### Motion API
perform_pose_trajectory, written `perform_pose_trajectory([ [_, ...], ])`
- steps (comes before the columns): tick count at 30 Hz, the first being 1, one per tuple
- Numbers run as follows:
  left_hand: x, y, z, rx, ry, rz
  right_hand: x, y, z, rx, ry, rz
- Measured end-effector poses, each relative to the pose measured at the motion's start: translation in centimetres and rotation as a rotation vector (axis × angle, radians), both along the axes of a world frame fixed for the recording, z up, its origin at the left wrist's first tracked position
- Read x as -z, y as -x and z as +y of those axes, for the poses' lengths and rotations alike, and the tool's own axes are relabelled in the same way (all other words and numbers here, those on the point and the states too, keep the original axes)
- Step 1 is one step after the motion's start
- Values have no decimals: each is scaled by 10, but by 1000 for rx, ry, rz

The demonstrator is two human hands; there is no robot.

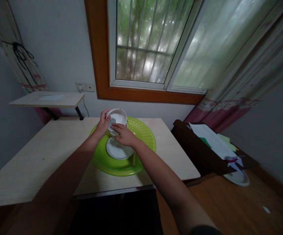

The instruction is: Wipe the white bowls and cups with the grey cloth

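Tilted toward me, a white bowl (119, 115) is gripped at its left side by my left hand (103, 123). My right hand (124, 134) presses a grey-blue cloth (112, 121) against the bowl's inside near the lower left; the cloth's full shape is hidden by the fingers. Both hands are over a round, bright green plastic basket (143, 130) with a perforated wall. In it, just below my right hand, lies a white plate (119, 150). To the right of the plate rests a thin tan utensil (134, 159), partly covered by my right forearm.
The basket stands on a pale wooden table (175, 160). A small raised shelf (33, 99) with a paper on it is at the table's left back. On the right is a dark brown piece of furniture (192, 147) bearing papers (210, 138). A window (146, 42) is ahead.
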State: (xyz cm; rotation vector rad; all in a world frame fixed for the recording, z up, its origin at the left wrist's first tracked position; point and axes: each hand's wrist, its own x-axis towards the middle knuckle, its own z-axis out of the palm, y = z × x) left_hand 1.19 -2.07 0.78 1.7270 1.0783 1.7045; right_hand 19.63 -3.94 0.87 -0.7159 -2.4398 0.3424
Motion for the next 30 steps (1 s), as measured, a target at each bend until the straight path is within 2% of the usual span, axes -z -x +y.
perform_pose_trajectory([
  [3,1,-1,-1,8,-3,21,1,-1,7,-185,179,170],
  [5,0,-2,-1,16,-14,32,0,-3,9,-257,285,262],
  [8,0,-3,-1,10,-22,41,-3,-5,10,-266,339,313],
  [10,0,-2,-1,-7,-20,44,-4,-5,10,-239,285,291],
  [16,-2,1,1,-70,-27,10,-6,-8,8,30,-39,97],
  [19,-4,2,2,-108,-23,-28,-9,-12,11,134,-112,61],
  [22,-3,4,4,-129,-9,-67,-13,-17,13,239,-111,160],
  [30,-2,6,6,-164,31,-98,-17,-36,24,590,40,636],
])
